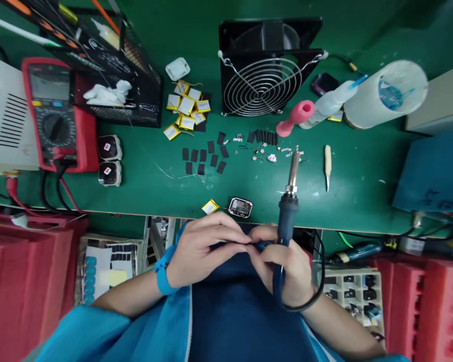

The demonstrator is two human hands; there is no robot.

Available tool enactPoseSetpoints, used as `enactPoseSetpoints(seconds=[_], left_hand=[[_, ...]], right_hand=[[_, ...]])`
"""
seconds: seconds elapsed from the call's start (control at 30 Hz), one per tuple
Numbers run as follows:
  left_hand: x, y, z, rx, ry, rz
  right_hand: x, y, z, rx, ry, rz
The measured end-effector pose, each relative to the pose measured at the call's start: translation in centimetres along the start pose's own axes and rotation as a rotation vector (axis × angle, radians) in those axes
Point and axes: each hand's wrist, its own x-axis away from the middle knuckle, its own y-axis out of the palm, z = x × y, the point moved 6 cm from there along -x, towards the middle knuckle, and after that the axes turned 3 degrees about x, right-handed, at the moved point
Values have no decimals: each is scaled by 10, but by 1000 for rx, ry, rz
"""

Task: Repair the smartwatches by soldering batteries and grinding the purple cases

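My right hand (292,269) has the dark handle of a soldering iron (286,221) wrapped between thumb and fingers, its metal tip pointing away over the bench. The fingertips of that hand meet those of my left hand (211,246), just off the bench's front edge. My left fingers are pinched together; whatever is between them is mostly hidden, with only a dark sliver showing. Beyond the hands, near the edge, lies an opened small device (240,207) with a circuit board inside. A thin wire joins it to a yellow-edged battery (210,206).
A fan (264,75) stands at the back, by a pink holder (294,120) and a white bottle (326,103). Batteries (186,105) are piled left of it; black pads (203,156) lie mid-bench. A red multimeter (56,115) stands left, a small screwdriver (327,161) right.
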Motion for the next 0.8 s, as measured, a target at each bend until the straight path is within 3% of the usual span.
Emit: enactPoseSetpoints(seconds=[0.17,0.23,0.4,0.57,0.8], left_hand=[[-5,-62,6,-400,85,326],[-8,-73,2,-547,91,323],[-14,-61,-16,-561,17,218],[-10,-39,-34,-185,-159,160],[-6,-22,-38,-69,-113,159]], right_hand=[[5,-18,24,118,63,99],[9,-25,33,159,90,114],[14,-24,37,170,114,105],[10,-15,28,172,90,72],[7,-8,22,115,45,33]])
